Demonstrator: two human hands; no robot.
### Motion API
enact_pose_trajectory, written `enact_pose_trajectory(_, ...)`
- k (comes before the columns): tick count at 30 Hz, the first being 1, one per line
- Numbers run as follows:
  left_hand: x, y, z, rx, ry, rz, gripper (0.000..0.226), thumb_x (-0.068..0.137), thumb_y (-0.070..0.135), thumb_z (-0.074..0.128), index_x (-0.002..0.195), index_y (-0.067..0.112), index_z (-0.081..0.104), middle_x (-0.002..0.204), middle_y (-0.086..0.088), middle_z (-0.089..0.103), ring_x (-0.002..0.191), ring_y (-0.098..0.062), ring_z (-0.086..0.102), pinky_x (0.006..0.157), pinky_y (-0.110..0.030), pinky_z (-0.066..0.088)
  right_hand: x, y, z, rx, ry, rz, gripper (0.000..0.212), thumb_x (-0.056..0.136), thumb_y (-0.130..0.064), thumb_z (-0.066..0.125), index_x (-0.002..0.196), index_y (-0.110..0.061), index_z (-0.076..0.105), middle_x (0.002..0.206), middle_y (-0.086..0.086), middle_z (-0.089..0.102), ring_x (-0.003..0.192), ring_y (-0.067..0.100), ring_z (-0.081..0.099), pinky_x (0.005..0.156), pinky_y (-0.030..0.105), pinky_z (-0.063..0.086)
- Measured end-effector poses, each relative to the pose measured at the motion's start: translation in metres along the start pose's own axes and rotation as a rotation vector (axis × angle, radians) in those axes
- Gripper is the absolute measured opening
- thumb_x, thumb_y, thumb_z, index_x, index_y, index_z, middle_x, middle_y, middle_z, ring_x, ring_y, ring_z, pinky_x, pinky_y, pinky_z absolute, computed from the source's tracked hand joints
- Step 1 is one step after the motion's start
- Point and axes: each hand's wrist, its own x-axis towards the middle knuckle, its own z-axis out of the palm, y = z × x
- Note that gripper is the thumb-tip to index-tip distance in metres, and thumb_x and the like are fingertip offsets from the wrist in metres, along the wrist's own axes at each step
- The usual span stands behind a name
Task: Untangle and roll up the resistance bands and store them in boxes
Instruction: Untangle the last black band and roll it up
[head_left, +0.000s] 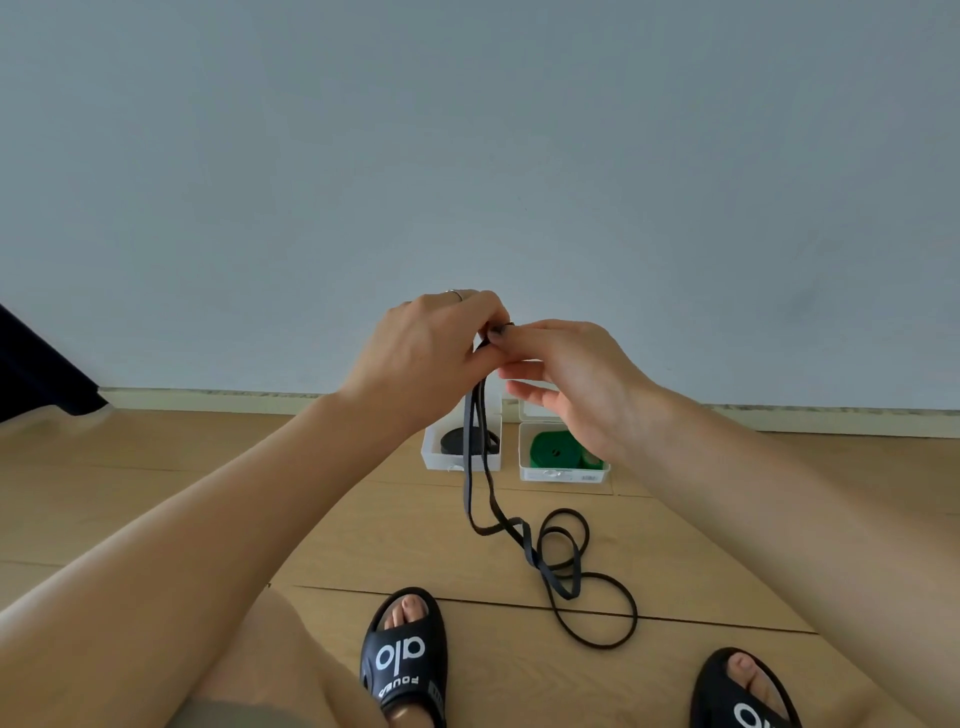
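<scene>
Down on the floor (208, 493), most of the black band (563, 566) lies in loose, floppy loops; looks light and limp. Both hands pinch its top end: left hand (426, 348) curled round it, right hand (566, 374) nipping with thumb and forefinger, other fingers (530, 392) loose. Best taken at that end.

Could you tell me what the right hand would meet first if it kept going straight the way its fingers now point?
The right hand points leftward, so it would first meet the left hand, which pinches the top of the black band right at its fingertips. They look practically touching already, though depth is hard to judge from this view.
</scene>
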Motion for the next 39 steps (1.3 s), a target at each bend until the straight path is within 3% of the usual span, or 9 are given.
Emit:
enact_pose_trajectory(5,-0.001,-0.001,0.006,-0.130,0.003,-0.051,0.012,0.093,0.022,0.070,0.099,0.012,0.072,0.086,0.001,0.070,0.076,-0.019,0.068,0.070,-0.041,0.056,0.002,-0.005,-0.005,0.066,-0.041,0.028,0.026,0.094,-0.017,0.073,0.112,0.001,0.075,0.094,0.007,0.076,0.087,0.018,0.072,0.097,0.036,0.058)
enact_pose_trajectory(10,-0.001,-0.005,0.008,-0.259,0.003,-0.110,0.011,0.092,0.027,0.073,0.096,0.017,0.073,0.082,0.006,0.071,0.081,-0.013,0.069,0.077,-0.039,0.058,-0.001,-0.010,-0.012,0.152,-0.110,0.094,0.015,0.095,-0.022,0.074,0.104,-0.012,0.080,0.109,0.005,0.076,0.113,0.022,0.071,0.105,0.043,0.055)
enact_pose_trajectory(19,-0.001,-0.001,0.001,-0.145,0.030,0.006,0.008,0.090,0.021,0.062,0.090,0.016,0.069,0.073,0.008,0.059,0.067,-0.015,0.058,0.063,-0.036,0.051,-0.003,-0.001,-0.008,0.390,-0.199,0.145,0.016,0.098,-0.015,0.069,0.092,-0.011,0.084,0.110,0.011,0.079,0.109,0.026,0.076,0.113,0.047,0.048)
enact_pose_trajectory(21,-0.002,-0.001,-0.001,-0.097,0.025,0.041,0.006,0.090,0.017,0.063,0.089,0.015,0.068,0.071,0.009,0.057,0.063,-0.014,0.055,0.059,-0.031,0.049,-0.002,0.001,-0.007,0.418,-0.181,0.122,0.016,0.097,-0.012,0.072,0.108,-0.002,0.075,0.119,0.016,0.076,0.109,0.029,0.076,0.111,0.049,0.049)
enact_pose_trajectory(24,-0.001,0.000,-0.002,-0.058,0.020,0.055,0.009,0.091,0.019,0.061,0.086,0.015,0.067,0.070,0.010,0.055,0.061,-0.015,0.056,0.057,-0.028,0.047,-0.001,0.000,-0.005,0.261,-0.084,-0.009,0.019,0.096,-0.012,0.073,0.106,-0.006,0.058,0.121,0.022,0.073,0.102,0.035,0.077,0.103,0.047,0.055)
enact_pose_trajectory(29,0.001,0.002,0.000,0.005,-0.018,0.016,0.010,0.093,0.018,0.061,0.085,0.013,0.064,0.072,0.009,0.054,0.064,-0.022,0.057,0.056,-0.034,0.046,-0.006,0.002,0.007,-0.204,0.132,-0.244,0.023,0.101,-0.021,0.062,0.097,0.002,0.061,0.101,0.014,0.077,0.085,0.021,0.079,0.091,0.046,0.062)
enact_pose_trajectory(32,0.002,0.003,0.000,0.071,-0.079,0.009,0.011,0.095,0.022,0.059,0.094,0.012,0.063,0.082,0.006,0.058,0.067,-0.023,0.055,0.056,-0.031,0.037,-0.008,0.003,0.011,-0.346,0.129,-0.238,0.025,0.093,-0.036,0.065,0.095,-0.010,0.067,0.096,0.003,0.078,0.091,0.019,0.077,0.091,0.048,0.061)
enact_pose_trajectory(35,0.001,-0.001,0.001,0.113,-0.104,0.025,0.013,0.092,0.014,0.059,0.104,0.010,0.064,0.095,-0.002,0.065,0.072,-0.028,0.058,0.059,-0.033,0.039,-0.008,0.003,0.013,-0.367,0.107,-0.186,0.029,0.082,-0.039,0.076,0.098,-0.016,0.068,0.093,-0.001,0.077,0.093,0.020,0.077,0.092,0.049,0.061)
enact_pose_trajectory(39,0.000,0.000,0.002,0.107,-0.070,0.078,0.013,0.095,0.016,0.061,0.103,0.007,0.065,0.094,-0.005,0.066,0.066,-0.032,0.060,0.056,-0.033,0.040,-0.005,-0.002,0.011,-0.181,0.096,-0.071,0.026,0.090,-0.021,0.074,0.104,0.000,0.067,0.094,0.013,0.079,0.083,0.022,0.080,0.089,0.044,0.063)
